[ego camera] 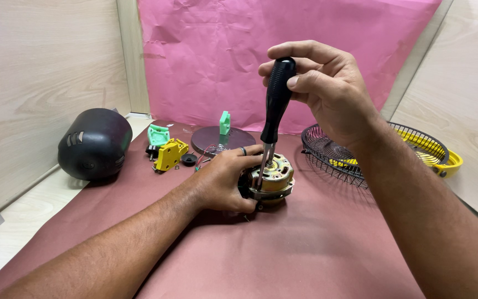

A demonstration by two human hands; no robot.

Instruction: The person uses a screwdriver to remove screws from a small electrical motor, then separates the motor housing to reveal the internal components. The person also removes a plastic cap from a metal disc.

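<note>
While your right hand (327, 88) wraps tight around the black-handled screwdriver (275, 105), its metal tip stands upright in the small round brass-coloured motor (272, 180). That motor sits on the dark red paper sheet (305, 249). Your left hand (225, 177), arm low, closes on the motor's side. Behind lie a black domed plastic cover (95, 144) and a black wire fan guard (333, 152).

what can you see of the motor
The motor is a small round unit with a brassy metal casing, dark at its left side, its shaft end facing up. It sits on the brown mat. The left hand grips its left side. A screwdriver with a black handle, held by the right hand, stands nearly upright with its tip on the motor's top.
</note>
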